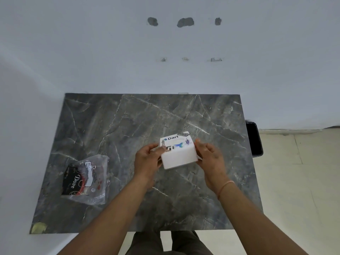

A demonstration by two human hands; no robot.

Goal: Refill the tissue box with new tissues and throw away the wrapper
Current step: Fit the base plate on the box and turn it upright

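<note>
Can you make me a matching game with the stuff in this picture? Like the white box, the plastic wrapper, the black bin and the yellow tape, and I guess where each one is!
Things:
1. white box
2. plastic wrapper
3. black bin
4. yellow tape

Places:
A. on the floor past the table's right edge
B. on the table's near left corner
C. held between both hands
D. lying flat on the table's left side

Pairs: 1-C, 2-D, 3-A, 4-B

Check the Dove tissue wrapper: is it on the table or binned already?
On the table. The Dove wrapper lies crumpled on the marble table, left of both hands, untouched; the black bin stands beyond the table's right edge.
</note>
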